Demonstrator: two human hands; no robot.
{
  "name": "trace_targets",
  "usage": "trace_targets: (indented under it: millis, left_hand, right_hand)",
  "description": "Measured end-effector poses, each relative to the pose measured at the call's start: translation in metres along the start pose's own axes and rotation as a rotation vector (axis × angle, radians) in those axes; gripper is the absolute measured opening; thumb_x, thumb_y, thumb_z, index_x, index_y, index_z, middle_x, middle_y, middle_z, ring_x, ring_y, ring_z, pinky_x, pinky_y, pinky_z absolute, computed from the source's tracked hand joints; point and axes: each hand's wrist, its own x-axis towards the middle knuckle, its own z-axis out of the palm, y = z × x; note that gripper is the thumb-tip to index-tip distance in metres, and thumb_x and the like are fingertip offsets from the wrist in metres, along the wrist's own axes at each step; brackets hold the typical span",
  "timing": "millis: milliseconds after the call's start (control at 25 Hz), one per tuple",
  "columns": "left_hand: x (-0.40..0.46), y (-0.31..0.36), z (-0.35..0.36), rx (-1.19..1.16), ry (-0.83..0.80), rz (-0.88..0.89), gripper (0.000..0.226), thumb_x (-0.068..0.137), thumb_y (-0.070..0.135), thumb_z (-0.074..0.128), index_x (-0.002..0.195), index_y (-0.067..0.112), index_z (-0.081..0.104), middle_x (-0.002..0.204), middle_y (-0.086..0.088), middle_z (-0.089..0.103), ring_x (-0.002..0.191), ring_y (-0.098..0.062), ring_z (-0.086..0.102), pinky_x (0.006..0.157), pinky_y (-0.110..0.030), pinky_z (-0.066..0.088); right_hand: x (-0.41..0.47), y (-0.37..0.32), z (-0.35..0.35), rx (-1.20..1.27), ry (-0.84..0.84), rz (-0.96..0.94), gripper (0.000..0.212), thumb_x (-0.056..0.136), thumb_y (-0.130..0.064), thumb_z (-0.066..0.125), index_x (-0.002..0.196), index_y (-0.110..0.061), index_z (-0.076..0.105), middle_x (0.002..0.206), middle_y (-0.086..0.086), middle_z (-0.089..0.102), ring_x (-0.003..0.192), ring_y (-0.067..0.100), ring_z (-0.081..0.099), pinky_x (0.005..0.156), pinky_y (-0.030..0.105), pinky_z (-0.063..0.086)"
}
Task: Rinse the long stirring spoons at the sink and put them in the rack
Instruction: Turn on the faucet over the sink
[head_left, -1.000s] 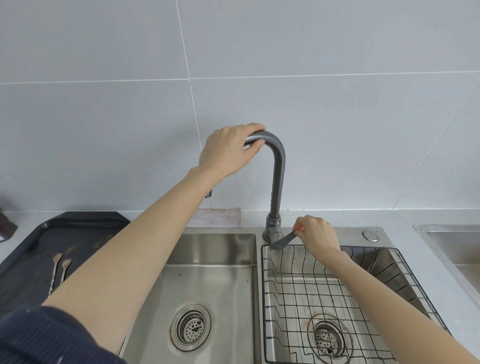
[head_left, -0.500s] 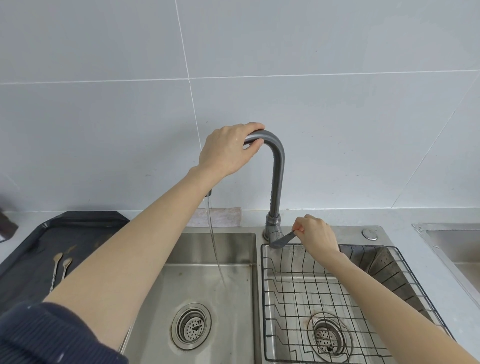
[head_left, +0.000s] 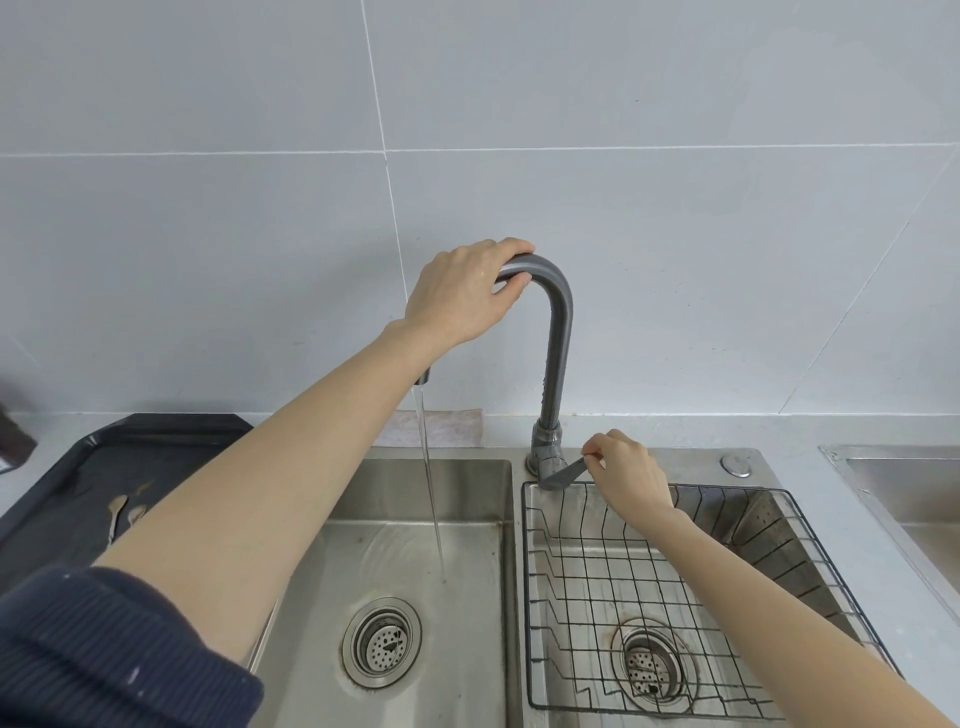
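Water now runs in a full stream (head_left: 430, 488) from the spout into the left basin (head_left: 415, 545), where a second ago we had none and half a second ago only a thin thread. Our left hand (head_left: 465, 291) has not shifted: its fingers curl closed over the top bend of the faucet (head_left: 557, 338), which we judge keeps the spout aimed at the left basin, since the right one is filled by the wire rack (head_left: 623, 571). Our right hand (head_left: 631, 475) stays at the faucet base, thumb and fingers pinched narrow on the lever handle (head_left: 569, 473), the grip that sets the flow. We carry no spoon in either hand. The long stirring spoons (head_left: 122, 512) lie on the dark tray (head_left: 156, 441) to the left of the sink, well apart from the stream, partly hidden by our left forearm. The rack holds nothing we can see. We judge rinsing has not begun; with water running, fetching a spoon looks like the next step.
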Motion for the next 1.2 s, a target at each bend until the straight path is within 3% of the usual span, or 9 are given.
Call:
trace_targets:
  millis: [160,320,440,680,1000,1200]
  left_hand:
    - [-0.003,-0.001,-0.004,-0.012,-0.041,0.009,0.039,0.094,0.026,0.04,0.133,0.025,0.044,0.12,-0.002,0.06,0.103,-0.026,0.058,0.079,-0.031,0.042]
    - [-0.017,-0.004,-0.014,-0.043,-0.018,0.004,0.043,0.094,0.027,0.041,0.137,0.028,0.04,0.133,0.003,0.055,0.116,-0.022,0.054,0.084,-0.032,0.043]
    - [-0.031,-0.008,-0.025,-0.034,-0.011,0.03,0.046,0.092,0.033,0.044,0.138,0.027,0.039,0.142,0.008,0.047,0.126,-0.018,0.048,0.095,-0.032,0.042]
    - [-0.08,-0.039,-0.044,0.06,-0.035,0.011,0.065,0.085,0.05,0.05,0.142,0.022,0.032,0.146,0.003,0.043,0.133,-0.019,0.042,0.109,-0.038,0.033]
    - [-0.153,-0.106,-0.04,0.125,-0.216,-0.152,0.075,0.084,0.056,0.046,0.145,0.019,0.022,0.154,-0.001,0.028,0.142,-0.019,0.025,0.117,-0.044,0.019]
    - [-0.192,-0.145,-0.033,0.113,-0.303,-0.204,0.072,0.085,0.055,0.045,0.144,0.019,0.025,0.153,0.0,0.031,0.141,-0.017,0.028,0.117,-0.043,0.02]
  right_hand:
    - [-0.013,-0.008,-0.005,-0.059,-0.074,-0.056,0.037,0.096,-0.021,0.042,0.131,-0.016,0.052,0.14,0.001,0.05,0.119,0.027,0.055,0.091,0.035,0.046]
    - [-0.027,-0.017,-0.013,-0.126,-0.096,-0.117,0.052,0.094,-0.032,0.044,0.144,-0.022,0.033,0.155,0.001,0.029,0.144,0.017,0.025,0.12,0.037,0.016]
    - [-0.04,-0.027,-0.017,-0.169,-0.1,-0.134,0.062,0.092,-0.039,0.046,0.148,-0.024,0.023,0.158,0.0,0.021,0.147,0.015,0.014,0.122,0.038,0.007]
    - [-0.068,-0.058,-0.014,-0.167,-0.096,-0.17,0.067,0.09,-0.043,0.048,0.148,-0.024,0.022,0.158,-0.001,0.021,0.148,0.014,0.012,0.121,0.037,0.009]
    - [-0.101,-0.109,0.011,-0.184,-0.122,-0.222,0.064,0.091,-0.042,0.049,0.147,-0.021,0.026,0.154,-0.001,0.03,0.145,0.016,0.022,0.118,0.035,0.016]
    - [-0.117,-0.14,0.032,-0.168,-0.149,-0.218,0.059,0.091,-0.039,0.048,0.145,-0.021,0.031,0.151,0.0,0.037,0.138,0.02,0.035,0.114,0.036,0.026]
